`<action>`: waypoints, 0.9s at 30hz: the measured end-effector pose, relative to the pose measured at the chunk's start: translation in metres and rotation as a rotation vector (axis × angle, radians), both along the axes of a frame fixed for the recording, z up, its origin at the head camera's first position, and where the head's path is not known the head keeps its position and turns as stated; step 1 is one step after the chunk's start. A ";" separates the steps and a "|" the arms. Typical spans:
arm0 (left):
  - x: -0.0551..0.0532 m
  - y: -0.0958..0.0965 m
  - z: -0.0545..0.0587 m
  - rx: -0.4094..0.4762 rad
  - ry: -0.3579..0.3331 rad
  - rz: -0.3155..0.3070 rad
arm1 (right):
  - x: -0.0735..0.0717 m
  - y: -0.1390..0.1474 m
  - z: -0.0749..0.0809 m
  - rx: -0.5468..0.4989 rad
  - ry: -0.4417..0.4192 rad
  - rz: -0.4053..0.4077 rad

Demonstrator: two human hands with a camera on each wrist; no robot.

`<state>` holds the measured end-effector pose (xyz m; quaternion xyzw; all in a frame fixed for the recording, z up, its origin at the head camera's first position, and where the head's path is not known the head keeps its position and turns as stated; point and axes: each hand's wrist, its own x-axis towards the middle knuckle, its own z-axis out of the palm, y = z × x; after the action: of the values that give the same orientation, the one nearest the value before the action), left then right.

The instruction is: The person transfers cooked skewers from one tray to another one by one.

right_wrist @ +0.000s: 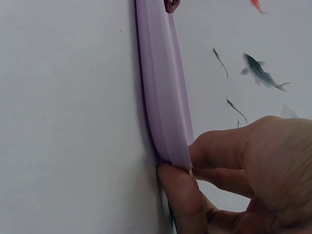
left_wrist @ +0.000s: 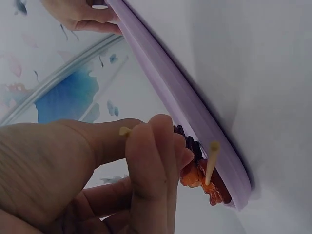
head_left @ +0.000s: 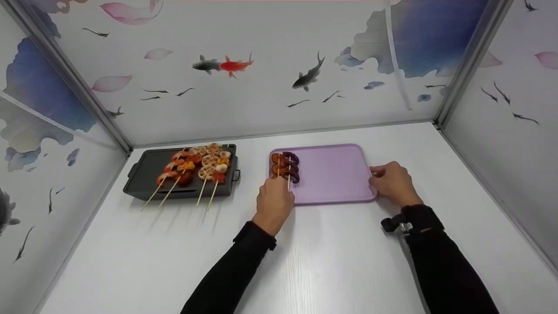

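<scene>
A purple tray (head_left: 331,174) lies on the white table, with two skewers along its left side. One carries orange-brown pieces (head_left: 275,165), the other dark purple curled pieces (head_left: 294,162). My left hand (head_left: 274,200) is at the tray's front left, pinching a thin stick between thumb and fingers; the stick's end (left_wrist: 125,131) pokes out above them. Beside those fingers, the orange skewer's stick (left_wrist: 211,163) points out free. At the tray's right edge, my right hand (head_left: 394,183) grips the rim (right_wrist: 178,151), thumb and fingers on either side of it.
Left of the tray stands a dark grey grill (head_left: 146,170) with a small handle on its side. Several skewers of lotus root slices (head_left: 209,161), shrimp and vegetables lie across it, sticks overhanging the front. Printed wall panels (head_left: 270,104) enclose the white table (head_left: 174,270) at back and sides.
</scene>
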<state>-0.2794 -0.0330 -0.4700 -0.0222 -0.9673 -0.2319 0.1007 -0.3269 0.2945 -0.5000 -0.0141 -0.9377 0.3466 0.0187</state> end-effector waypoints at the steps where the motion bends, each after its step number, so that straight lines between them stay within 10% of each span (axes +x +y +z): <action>1: 0.000 0.001 -0.001 0.001 0.000 -0.004 | 0.000 0.000 0.000 0.001 0.000 0.000; 27: 0.000 -0.004 -0.006 0.068 0.026 -0.137 | 0.001 -0.001 0.002 -0.013 -0.031 -0.004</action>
<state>-0.2790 -0.0370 -0.4763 -0.0881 -0.9537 -0.2706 0.0977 -0.3259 0.2939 -0.4980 -0.0214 -0.9356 0.3524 0.0046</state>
